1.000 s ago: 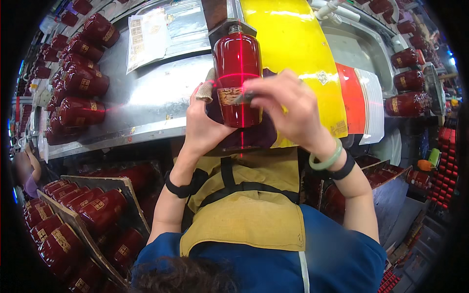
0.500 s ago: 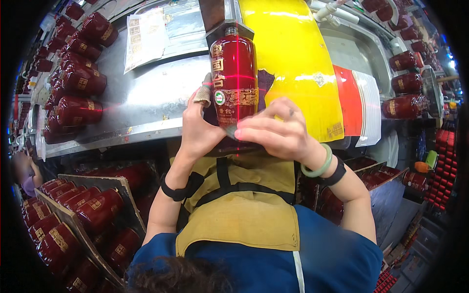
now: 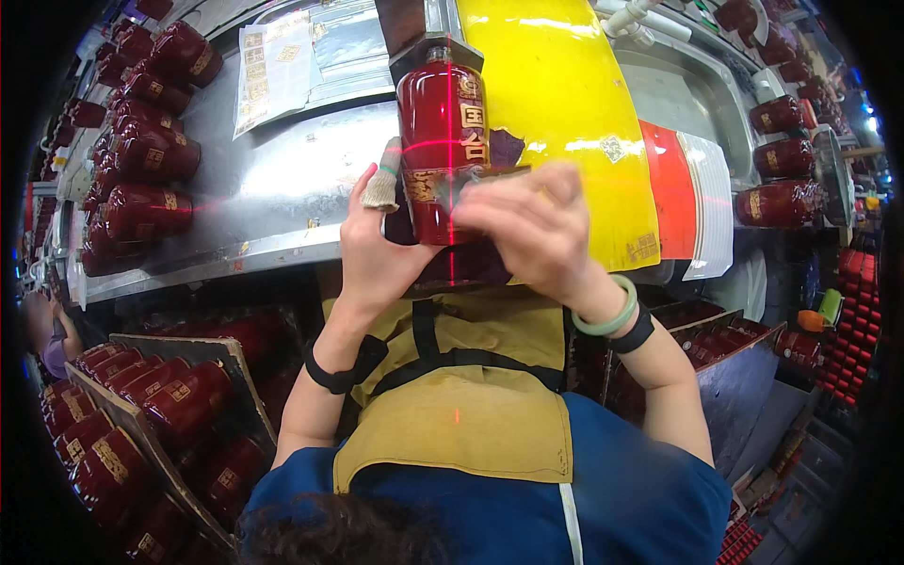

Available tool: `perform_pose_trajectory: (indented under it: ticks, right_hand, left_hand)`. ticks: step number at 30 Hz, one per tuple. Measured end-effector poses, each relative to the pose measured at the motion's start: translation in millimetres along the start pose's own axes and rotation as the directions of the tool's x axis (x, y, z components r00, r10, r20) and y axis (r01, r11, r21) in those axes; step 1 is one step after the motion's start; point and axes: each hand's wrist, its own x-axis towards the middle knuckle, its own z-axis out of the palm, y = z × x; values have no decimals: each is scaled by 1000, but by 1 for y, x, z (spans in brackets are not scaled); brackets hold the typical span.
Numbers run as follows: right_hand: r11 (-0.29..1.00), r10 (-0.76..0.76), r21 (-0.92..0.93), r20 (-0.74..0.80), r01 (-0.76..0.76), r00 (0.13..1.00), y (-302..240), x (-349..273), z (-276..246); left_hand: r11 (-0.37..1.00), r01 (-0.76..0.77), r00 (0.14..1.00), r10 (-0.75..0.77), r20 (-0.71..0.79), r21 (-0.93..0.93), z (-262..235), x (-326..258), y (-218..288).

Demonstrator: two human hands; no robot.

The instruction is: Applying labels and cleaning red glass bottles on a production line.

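Observation:
A glossy dark red bottle [image 3: 438, 122] with gold characters lies on its side, its neck pointing away from me. A gold patterned band [image 3: 426, 186] runs round its lower part. Red laser lines cross the bottle. My left hand [image 3: 379, 250] is beside its lower left side, fingers apart, the thumb by the base. A knitted finger sleeve [image 3: 381, 188] covers one fingertip. My right hand [image 3: 532, 221] is over the lower right side, fingers bent together and smeared by motion. A thin dark strip [image 3: 499, 172] shows at its fingers; its kind is unclear.
A metal holder [image 3: 410, 42] stands at the bottle's neck. Right of it lie a yellow sheet [image 3: 546, 85] and a sink [image 3: 692, 104]. Printed sheets [image 3: 273, 71] lie on the metal table. Red bottles stand at left [image 3: 151, 212] and in a crate [image 3: 188, 391] below.
The bottle has turned about its long axis: its gold characters moved from the left side to the right. My right hand has moved slightly up. My left finger has come away from the bottle's side.

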Motion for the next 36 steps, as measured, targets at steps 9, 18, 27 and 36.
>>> perform_pose_trajectory:
  ticks: [9,18,27,36]
  right_hand:
    - [999,-46,29,55,44,997,-9,-6,0]
    - [997,-48,55,68,44,997,-15,-8,0]
    - [998,56,-23,-200,-62,978,9,22,-18]
    - [558,739,566,-7,-607,673,-15,-3,-20]
  left_hand:
    - [985,-146,988,150,-33,94,-1,5,9]
    - [998,-37,998,39,-44,43,6,-4,11]
    - [992,-121,992,122,23,-20,-4,-3,13]
    - [992,-5,989,24,149,-124,-8,-3,7]
